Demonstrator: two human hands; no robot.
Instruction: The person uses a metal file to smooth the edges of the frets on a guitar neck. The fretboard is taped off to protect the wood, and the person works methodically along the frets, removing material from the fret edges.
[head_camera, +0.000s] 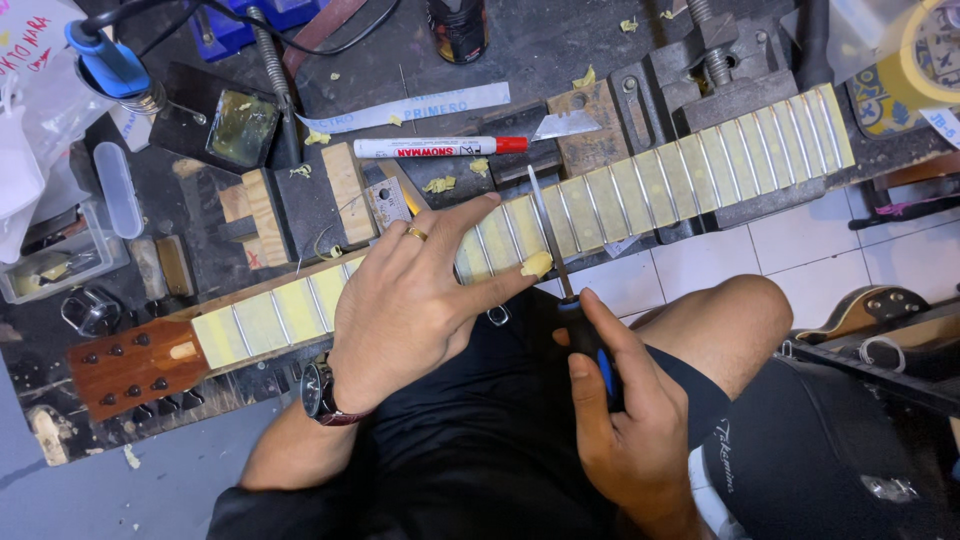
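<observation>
On the cluttered workbench (560, 45), left hand (410, 305) fingers splay on the guitar neck (600, 205); right hand (625, 410) grips a file (548, 225).

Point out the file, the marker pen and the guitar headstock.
file (548, 235): head view, on its metal blade.
marker pen (430, 147): head view, on its white barrel.
guitar headstock (130, 368): head view, on its brown face.

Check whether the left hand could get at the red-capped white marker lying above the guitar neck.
Probably yes: the left hand rests on the guitar neck just below the marker, and nothing stands between them.
</observation>
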